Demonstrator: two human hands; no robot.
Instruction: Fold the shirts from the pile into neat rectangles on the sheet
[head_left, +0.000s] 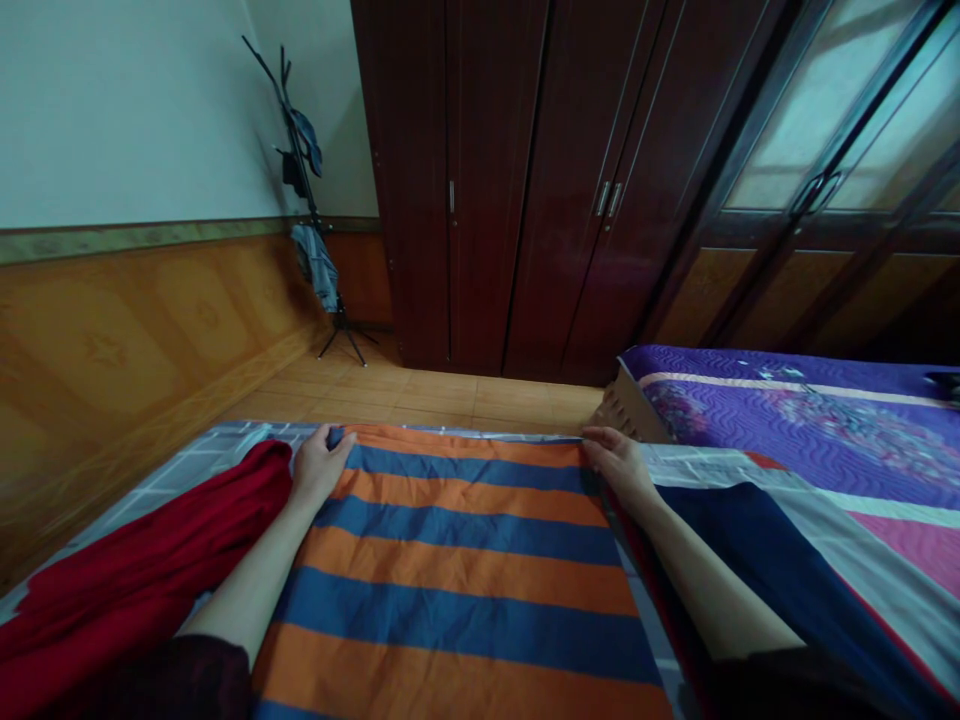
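An orange and blue striped cloth [480,570] lies spread over the bed in front of me, its far edge drawn fairly straight. At the cloth's far left corner, my left hand [321,468] is closed on the edge. My right hand [619,465] pinches the far right corner, thumb and fingers together. Slight wrinkles run across the stripes. Beside my left forearm lies a bunched red cloth [172,540]. To the right, partly behind my right forearm, a dark navy cloth [750,540] rests on the bed.
Beyond the bed's far edge are a tiled floor [435,395] and a dark wooden wardrobe [495,200]. A black coat stand [300,170] with hanging items stands in the corner. A purple patterned bed cover [810,410] is at the right, near glazed doors [817,150].
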